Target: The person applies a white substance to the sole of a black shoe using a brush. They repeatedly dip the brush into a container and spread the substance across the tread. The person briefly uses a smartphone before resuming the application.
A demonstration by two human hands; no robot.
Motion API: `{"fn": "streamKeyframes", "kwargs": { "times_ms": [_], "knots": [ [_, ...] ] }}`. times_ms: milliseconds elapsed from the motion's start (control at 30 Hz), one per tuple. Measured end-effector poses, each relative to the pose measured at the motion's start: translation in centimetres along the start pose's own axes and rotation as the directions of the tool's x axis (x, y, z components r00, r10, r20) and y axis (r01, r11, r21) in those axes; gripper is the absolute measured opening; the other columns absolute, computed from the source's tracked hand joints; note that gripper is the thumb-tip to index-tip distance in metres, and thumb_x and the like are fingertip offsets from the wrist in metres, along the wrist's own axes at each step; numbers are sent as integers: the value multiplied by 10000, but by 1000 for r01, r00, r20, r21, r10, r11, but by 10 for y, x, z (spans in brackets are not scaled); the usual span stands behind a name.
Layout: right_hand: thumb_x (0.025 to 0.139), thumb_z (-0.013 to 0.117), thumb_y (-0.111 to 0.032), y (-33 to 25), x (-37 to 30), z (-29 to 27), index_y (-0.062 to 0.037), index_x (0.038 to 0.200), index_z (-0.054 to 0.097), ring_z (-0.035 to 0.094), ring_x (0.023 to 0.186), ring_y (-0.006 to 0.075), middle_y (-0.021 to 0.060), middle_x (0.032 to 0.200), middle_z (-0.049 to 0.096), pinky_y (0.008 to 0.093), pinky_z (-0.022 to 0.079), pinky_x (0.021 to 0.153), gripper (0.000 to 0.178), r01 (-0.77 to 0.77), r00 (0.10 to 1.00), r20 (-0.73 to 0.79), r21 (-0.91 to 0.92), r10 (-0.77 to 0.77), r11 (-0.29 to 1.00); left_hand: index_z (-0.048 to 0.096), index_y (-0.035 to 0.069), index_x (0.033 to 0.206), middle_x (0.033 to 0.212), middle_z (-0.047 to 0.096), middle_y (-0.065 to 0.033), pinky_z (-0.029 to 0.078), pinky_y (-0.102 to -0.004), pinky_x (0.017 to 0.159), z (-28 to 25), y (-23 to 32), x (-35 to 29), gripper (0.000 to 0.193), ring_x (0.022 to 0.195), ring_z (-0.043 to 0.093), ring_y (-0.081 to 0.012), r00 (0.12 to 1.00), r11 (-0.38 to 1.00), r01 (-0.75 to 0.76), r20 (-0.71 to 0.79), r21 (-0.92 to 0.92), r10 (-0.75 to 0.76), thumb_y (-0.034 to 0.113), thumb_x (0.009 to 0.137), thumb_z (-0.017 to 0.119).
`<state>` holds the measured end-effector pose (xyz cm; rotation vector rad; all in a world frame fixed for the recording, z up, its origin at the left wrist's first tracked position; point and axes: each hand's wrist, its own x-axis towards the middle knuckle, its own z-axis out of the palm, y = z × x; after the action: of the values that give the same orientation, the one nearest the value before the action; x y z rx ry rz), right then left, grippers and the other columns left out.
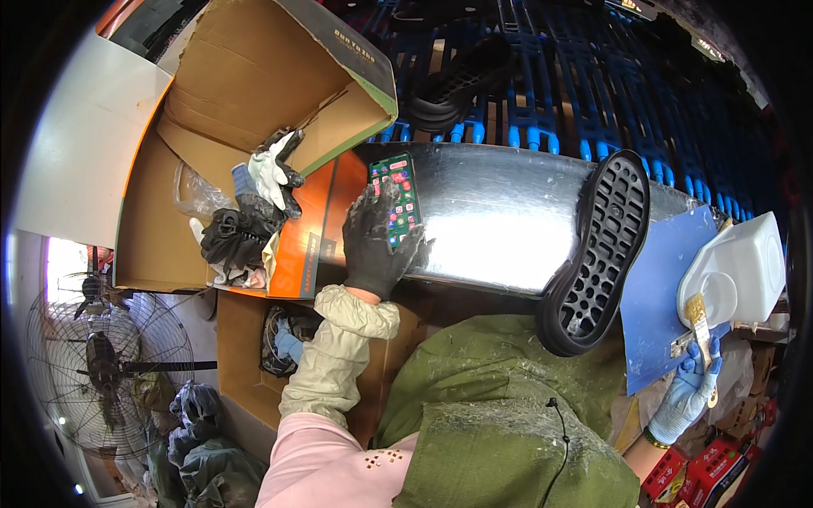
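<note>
The right hand (688, 391) is gripping the brush (699, 326), best kept over the white container (749, 262) against drips; the left hand (375, 241) is partly covering the phone (406, 199), grip unclear; the black sole (595, 254) is overhanging the worktop (495, 203).

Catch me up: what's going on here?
The person's gloved left hand is over a lit smartphone at the metal bench; whether it grips it is unclear. The gloved right hand holds a brush by a white plastic jug. Between the hands, a black shoe sole overhangs the bench's near edge, touched by neither.
</note>
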<state>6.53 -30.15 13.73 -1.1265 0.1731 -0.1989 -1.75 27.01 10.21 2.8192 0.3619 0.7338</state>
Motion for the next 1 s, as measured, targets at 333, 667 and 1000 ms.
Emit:
{"fn": "streamKeyframes", "kwargs": {
  "times_ms": [333,667,1000],
  "knots": [
    [1095,511,-264,10,-4,4,63,1407,525,654,1027,186,185,1221,672,278,504,860,452,20,999,-48,18,-19,1000,396,68,1547,1523,437,-250,356,-552,1158,-3,28,-13,1068,1413,408,-428,964,981,186,-181,-63,-194,478,692,887],
    [1084,517,-246,14,-6,-6,35,1435,505,628,1168,251,218,1347,615,338,483,976,450,-20,996,87,86,13,996,362,117,1573,1503,384,-217,405,-551,1111,15,48,-17,1121,1363,426,-417,894,935,351,-314,52,-319,435,639,895],
    [1096,502,-267,9,-16,24,63,1426,512,625,1073,193,167,1266,649,281,478,910,466,-3,1000,12,27,3,1000,408,72,1533,1445,420,-215,376,-546,1117,-3,62,-52,1056,1321,429,-419,888,921,384,-301,70,-347,421,658,887]
  ]
}}
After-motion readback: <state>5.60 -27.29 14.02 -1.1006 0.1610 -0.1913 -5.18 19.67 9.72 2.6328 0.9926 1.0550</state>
